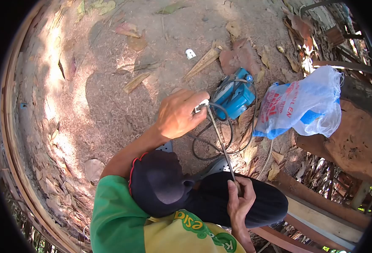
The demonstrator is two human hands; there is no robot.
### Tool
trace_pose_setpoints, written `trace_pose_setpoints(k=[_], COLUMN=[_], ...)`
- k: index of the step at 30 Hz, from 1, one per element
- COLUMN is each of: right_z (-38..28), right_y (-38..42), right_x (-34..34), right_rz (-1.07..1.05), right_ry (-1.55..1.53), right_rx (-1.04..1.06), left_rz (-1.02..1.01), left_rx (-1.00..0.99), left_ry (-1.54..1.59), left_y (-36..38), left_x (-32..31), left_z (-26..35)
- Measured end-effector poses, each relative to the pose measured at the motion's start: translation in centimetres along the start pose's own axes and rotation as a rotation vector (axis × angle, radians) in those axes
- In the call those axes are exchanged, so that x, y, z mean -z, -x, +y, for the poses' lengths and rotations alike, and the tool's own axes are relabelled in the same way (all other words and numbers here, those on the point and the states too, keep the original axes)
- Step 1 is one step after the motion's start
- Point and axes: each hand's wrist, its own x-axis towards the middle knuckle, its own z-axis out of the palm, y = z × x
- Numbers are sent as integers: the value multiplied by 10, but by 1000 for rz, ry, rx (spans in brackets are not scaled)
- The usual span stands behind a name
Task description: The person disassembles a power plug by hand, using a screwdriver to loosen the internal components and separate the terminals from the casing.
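My left hand (179, 113), reaching in from the left, pinches a white electrical plug part (201, 105) between thumb and fingers. A dark cord (219, 109) runs from beside it in loops toward a blue power tool (235, 98), which looks like a planer. Lower right, my right hand (240, 196) is closed on the near end of a long thin rod (221, 143) that looks like a screwdriver; its handle is hidden in my fingers. The far end of the rod meets the plug part. Another small white plug piece (190, 54) lies on the ground beyond my left hand.
A white and blue plastic sack (300, 103) lies right of the tool. Wooden boards (321, 219) and a wood slab (354, 139) are at the right. Dry leaves (238, 57) litter the dirt ground. My bent knees (257, 204) are close under my hands.
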Motion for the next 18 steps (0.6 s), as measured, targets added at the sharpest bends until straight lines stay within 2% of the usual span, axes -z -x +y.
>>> trace_pose_setpoints(k=[1,2,5,6,9,10,13,16,18], right_z=[1,1,-28,-19,-20,-18,-14,-7,-21], right_y=[0,-1,-5,-13,-14,-11,-5,-3,-11], right_x=[0,0,5,16,15,13,11,4,11], right_rz=[82,84,-221,-391,-337,-250,-61,-54,-267], right_ry=[217,233,-510,-1125,-1038,-823,275,191,-576], right_rx=[187,217,-613,-979,-832,-681,206,241,-490], left_rz=[18,33,29,17,-3,-13,-21,3,33], left_rx=[-12,-23,-17,-11,-1,2,-3,-7,-4], left_ry=[6,13,-10,-23,-4,-10,-15,4,15], left_y=[0,1,2,3,2,3,2,5,6], left_x=[-2,-6,-7,-6,-3,-2,-2,-5,-8], left_z=[-1,-2,-5,-5,-4,-3,-2,-4,-10])
